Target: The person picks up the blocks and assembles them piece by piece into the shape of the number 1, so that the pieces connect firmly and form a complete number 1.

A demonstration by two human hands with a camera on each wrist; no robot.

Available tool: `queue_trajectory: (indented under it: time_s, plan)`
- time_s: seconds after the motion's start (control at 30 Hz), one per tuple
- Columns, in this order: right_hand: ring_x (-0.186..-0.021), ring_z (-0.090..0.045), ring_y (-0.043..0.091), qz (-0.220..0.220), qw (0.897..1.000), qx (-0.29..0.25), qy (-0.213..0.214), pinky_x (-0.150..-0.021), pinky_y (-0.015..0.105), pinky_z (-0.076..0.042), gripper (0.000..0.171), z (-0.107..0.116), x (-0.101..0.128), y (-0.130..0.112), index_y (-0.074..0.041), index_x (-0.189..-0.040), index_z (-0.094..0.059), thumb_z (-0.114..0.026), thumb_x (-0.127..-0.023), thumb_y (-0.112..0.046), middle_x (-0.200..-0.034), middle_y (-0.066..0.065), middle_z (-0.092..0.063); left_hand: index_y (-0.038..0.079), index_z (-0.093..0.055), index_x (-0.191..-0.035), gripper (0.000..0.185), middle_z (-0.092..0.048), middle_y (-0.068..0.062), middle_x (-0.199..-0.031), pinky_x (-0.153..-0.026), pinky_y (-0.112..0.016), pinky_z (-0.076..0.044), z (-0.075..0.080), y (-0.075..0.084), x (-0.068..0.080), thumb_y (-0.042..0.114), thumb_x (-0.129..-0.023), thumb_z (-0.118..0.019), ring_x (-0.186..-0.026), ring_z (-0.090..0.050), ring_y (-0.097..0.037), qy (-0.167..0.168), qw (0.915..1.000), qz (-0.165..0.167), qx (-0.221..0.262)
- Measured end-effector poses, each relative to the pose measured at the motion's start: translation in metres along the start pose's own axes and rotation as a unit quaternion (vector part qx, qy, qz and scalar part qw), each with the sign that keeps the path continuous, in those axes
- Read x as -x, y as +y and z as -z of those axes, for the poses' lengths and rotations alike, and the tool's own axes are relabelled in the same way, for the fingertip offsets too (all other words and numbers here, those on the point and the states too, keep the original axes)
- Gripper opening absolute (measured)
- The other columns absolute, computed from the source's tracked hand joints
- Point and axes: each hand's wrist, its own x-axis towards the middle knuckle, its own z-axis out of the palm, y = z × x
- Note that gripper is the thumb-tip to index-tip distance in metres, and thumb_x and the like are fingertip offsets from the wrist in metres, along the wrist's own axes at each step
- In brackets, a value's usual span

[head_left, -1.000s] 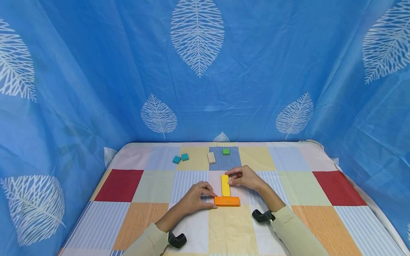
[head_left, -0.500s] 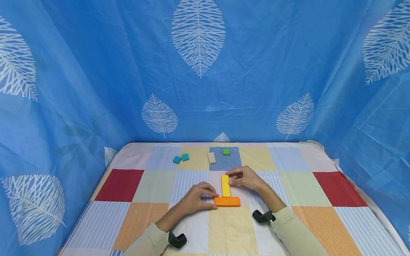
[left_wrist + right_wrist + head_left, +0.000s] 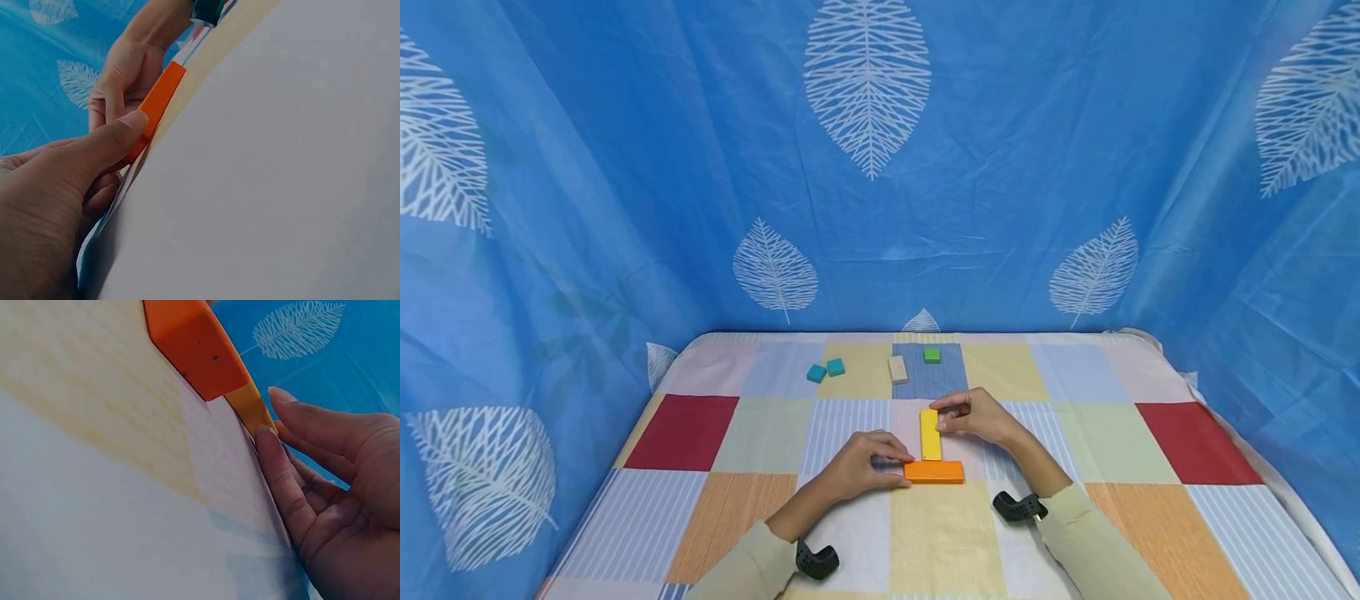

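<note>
An orange rectangular block (image 3: 934,472) lies crosswise on the patchwork cloth. My left hand (image 3: 863,463) pinches its left end between thumb and fingers; the left wrist view shows the thumb on the block's face (image 3: 164,94). Behind the orange block, a yellow rectangular block (image 3: 930,437) points away from me, its near end against the orange block's far side, so the two form an upside-down T. My right hand (image 3: 979,418) holds the yellow block near its far end, fingertip at the far corner and thumb at the right side. Its grip partly shows in the right wrist view.
Farther back lie two teal blocks (image 3: 836,367), a cream block (image 3: 897,370) and a small green block (image 3: 932,356). A blue leaf-print curtain (image 3: 985,208) encloses the back and sides of the cloth-covered table (image 3: 947,542). Each wrist wears a black device (image 3: 1019,507).
</note>
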Motion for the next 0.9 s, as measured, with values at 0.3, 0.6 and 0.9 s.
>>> queue_trajectory:
  time_s: [0.3,0.6,0.9]
  plan:
    - [-0.083,-0.071,0.020,0.004,1.000,-0.007,-0.008,-0.072,0.029,-0.058,0.037,0.006,-0.003,0.000,0.006,-0.124,-0.069,-0.076,-0.091,-0.009,-0.115,0.020,-0.072,0.011,-0.081,-0.108,0.030,-0.073,0.005,-0.102,-0.087,-0.026,-0.054,0.000,0.002,-0.001,0.021,-0.081,-0.088,-0.097,-0.064,-0.006,0.010,0.9994,-0.027,-0.017]
    - [-0.075,-0.069,0.027,0.004,1.000,0.009,0.020,-0.068,0.036,-0.060,0.034,0.010,-0.006,-0.011,0.005,-0.123,-0.069,-0.073,-0.094,-0.011,-0.117,0.021,-0.071,0.012,-0.081,-0.108,0.031,-0.073,0.005,-0.102,-0.088,-0.026,-0.053,0.000,0.001,-0.001,0.022,-0.080,-0.088,-0.097,-0.064,-0.006,0.005,0.9999,-0.014,-0.007]
    - [-0.086,-0.067,0.047,0.041,0.997,0.069,0.019,-0.071,0.058,-0.056,0.034,0.015,-0.023,-0.039,0.008,-0.122,-0.069,-0.074,-0.093,-0.009,-0.112,0.025,-0.071,0.011,-0.081,-0.107,0.030,-0.073,0.004,-0.101,-0.086,-0.026,-0.054,0.001,-0.001,0.000,0.022,-0.080,-0.088,-0.096,-0.064,-0.006,0.012,0.9995,-0.028,0.000]
